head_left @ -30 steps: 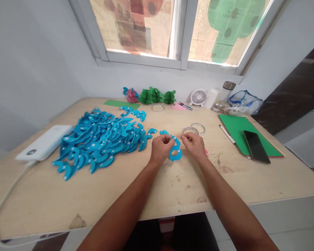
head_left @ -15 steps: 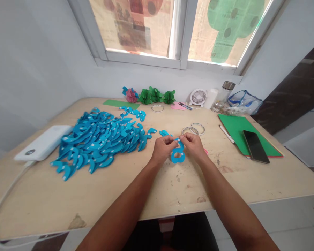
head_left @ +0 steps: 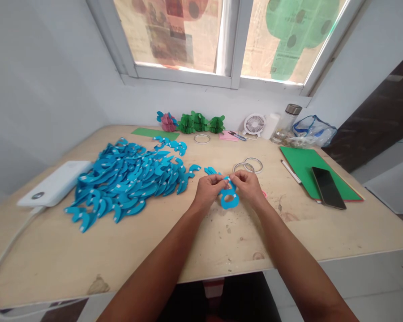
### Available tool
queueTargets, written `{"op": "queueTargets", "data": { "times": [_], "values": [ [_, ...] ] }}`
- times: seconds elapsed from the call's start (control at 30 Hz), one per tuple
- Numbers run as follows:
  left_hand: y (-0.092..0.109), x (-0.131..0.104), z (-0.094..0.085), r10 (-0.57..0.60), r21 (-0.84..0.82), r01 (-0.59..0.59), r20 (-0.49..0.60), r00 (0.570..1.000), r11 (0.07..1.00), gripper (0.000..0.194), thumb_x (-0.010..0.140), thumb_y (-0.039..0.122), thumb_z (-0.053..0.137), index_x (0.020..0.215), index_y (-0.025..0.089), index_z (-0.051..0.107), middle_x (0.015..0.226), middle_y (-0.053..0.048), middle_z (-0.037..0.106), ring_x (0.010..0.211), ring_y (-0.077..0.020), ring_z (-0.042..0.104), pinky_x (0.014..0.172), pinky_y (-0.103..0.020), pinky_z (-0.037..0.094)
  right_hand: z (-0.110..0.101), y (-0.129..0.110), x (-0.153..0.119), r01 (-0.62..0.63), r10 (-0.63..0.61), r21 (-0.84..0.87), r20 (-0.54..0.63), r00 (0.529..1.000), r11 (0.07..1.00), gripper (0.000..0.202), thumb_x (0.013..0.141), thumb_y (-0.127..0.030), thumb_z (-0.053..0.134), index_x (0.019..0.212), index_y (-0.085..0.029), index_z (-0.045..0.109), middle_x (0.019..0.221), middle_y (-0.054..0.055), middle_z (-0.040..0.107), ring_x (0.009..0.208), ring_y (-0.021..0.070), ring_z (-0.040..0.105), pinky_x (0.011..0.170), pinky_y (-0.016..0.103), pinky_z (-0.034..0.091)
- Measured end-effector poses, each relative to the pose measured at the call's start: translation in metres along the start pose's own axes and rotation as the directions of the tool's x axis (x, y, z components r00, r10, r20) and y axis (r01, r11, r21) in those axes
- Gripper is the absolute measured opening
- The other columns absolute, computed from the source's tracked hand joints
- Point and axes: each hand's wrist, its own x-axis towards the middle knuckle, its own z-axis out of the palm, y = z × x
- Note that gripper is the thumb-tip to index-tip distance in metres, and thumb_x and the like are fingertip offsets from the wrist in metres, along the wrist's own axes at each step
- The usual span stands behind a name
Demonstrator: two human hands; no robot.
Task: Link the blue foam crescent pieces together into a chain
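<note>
While both hands meet over the middle of the wooden table [head_left: 201, 250], I watch the left hand [head_left: 208, 190] and the right hand [head_left: 250, 188] pinch the top of one blue paper cutout [head_left: 229, 200] between thumb and fingertips, the looped lower end hanging just above the tabletop. At nine o'clock from the hands sprawls a big heap of blue cutouts [head_left: 127, 176], each dotted with small white tabs; a white power bank [head_left: 55, 183] lies beyond it, touching the heap's edge. Two tape rings [head_left: 248, 166] sit at twelve o'clock, just behind the right hand. At three o'clock a dark phone [head_left: 328, 188] rests on a green folder [head_left: 314, 172], a pen [head_left: 291, 171] beside it. A small fan [head_left: 254, 124] and green paper decorations [head_left: 201, 123] line the wall under the window. My worry: the paper is thin, and both hands pulling apart at one small spot could tear or crease it; a sticky tab might also catch a finger and lift off.
</note>
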Motion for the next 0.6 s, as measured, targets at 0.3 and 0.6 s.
{"op": "queueTargets", "data": {
  "times": [0.3,0.6],
  "values": [
    [0.0031,-0.0008,0.0004,-0.014,-0.002,0.014,-0.027,1.0,1.0,0.008,0.059,0.021,0.067,0.057,0.015,0.063,0.053,-0.001,0.063,0.051,-0.0113,0.057,0.053,-0.021,0.045,-0.0009,-0.0028,-0.0001,0.013,-0.015,0.074,0.024,1.0,0.997,0.021,0.073,-0.036,0.057,0.062,-0.018,0.057,0.059,-0.001,0.053,0.059,0.0129,0.047,0.057,0.026,0.037],
    [0.002,0.0024,-0.0026,-0.067,-0.055,0.069,0.049,0.997,0.996,0.025,0.068,0.036,0.062,0.057,0.014,0.063,0.057,-0.003,0.064,0.051,-0.0116,0.055,0.05,-0.022,0.042,-0.0011,-0.0016,0.0007,-0.005,0.006,0.058,-0.014,1.0,0.998,0.015,0.07,-0.032,0.059,0.065,-0.018,0.057,0.059,-0.001,0.055,0.056,0.0121,0.049,0.054,0.026,0.038]
  ]
}}
